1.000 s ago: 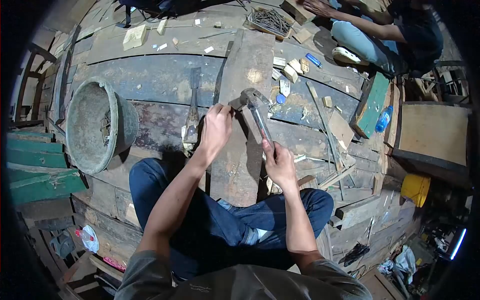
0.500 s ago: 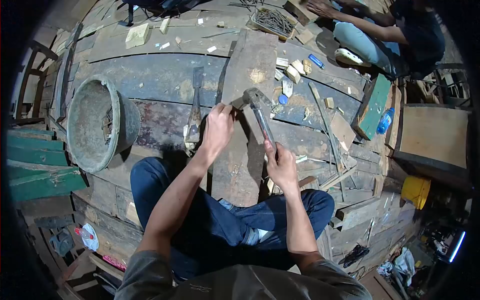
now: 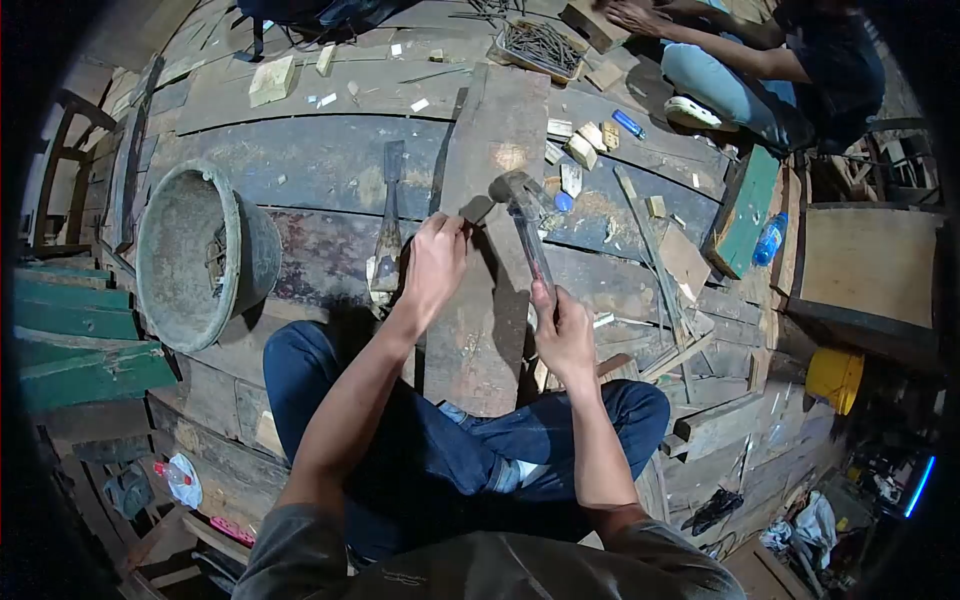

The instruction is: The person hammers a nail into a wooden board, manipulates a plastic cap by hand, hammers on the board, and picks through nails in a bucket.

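worn plank floor [image 3: 320,155], glowing tube [image 3: 920,487]

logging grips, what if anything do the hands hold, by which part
The right hand holds the hammer by its handle; whether the left hand holds anything cannot be told.

the left hand [image 3: 436,257] partly hides a small dark piece [image 3: 478,208]; top edge crops a dark bag [image 3: 325,14]

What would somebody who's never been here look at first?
Probably the hammer in the person's right hand, near the middle of the picture, with its head over the long wooden plank. Next might come the big grey bucket on the floorboards at the left. The bright yellow bucket toward the right edge would likely catch the eye too.
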The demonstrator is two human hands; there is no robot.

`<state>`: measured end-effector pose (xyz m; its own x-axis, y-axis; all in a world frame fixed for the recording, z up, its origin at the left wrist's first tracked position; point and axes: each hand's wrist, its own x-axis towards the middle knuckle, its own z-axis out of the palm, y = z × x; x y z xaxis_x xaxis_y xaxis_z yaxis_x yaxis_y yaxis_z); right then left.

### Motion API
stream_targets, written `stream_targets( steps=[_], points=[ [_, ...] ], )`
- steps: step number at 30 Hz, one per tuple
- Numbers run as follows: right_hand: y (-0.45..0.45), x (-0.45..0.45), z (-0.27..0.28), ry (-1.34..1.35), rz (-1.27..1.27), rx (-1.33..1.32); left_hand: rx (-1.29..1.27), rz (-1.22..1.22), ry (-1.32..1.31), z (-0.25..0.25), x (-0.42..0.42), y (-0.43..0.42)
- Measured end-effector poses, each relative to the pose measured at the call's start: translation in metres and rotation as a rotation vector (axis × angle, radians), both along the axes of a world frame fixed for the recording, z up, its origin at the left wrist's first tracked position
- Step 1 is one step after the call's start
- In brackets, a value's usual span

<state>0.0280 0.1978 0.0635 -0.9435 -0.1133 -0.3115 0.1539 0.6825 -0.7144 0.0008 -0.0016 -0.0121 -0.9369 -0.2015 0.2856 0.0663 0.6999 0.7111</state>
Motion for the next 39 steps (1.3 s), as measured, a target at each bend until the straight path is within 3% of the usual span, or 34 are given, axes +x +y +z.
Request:
stream_targets(
  steps=[8, 14, 20, 21, 25, 32, 33, 39],
  points=[
    [-0.003, 0.005, -0.018, 0.056, 0.017, 0.014, -0.03, 0.011, -0.023, -0.005, 0.0, -0.001],
    [-0.004, 0.004, 0.001, 0.058, 0.026, -0.065, -0.062, -0.005, -0.059, 0.0, 0.0, -0.002],
    [-0.006, 0.005, -0.018, -0.037, 0.028, 0.062, -0.038, 0.019, -0.035, -0.001, -0.002, -0.002],
    [-0.009, 0.005, -0.014, 0.081, 0.044, 0.018, -0.051, 0.018, -0.05, -0.001, -0.003, -0.003],
    [-0.011, 0.004, 0.009, 0.1, 0.069, -0.025, 0.006, 0.011, -0.057, -0.003, 0.001, -0.001],
    [-0.009, 0.007, -0.003, 0.123, 0.016, -0.113, 0.0, -0.005, -0.01, -0.002, 0.0, 0.0],
    [-0.01, 0.003, -0.004, 0.031, 0.019, -0.016, -0.024, -0.001, -0.032, -0.003, 0.0, -0.001],
    [-0.004, 0.004, -0.015, 0.155, 0.005, -0.046, -0.02, 0.037, -0.024, -0.007, 0.001, 0.001]
  ],
)
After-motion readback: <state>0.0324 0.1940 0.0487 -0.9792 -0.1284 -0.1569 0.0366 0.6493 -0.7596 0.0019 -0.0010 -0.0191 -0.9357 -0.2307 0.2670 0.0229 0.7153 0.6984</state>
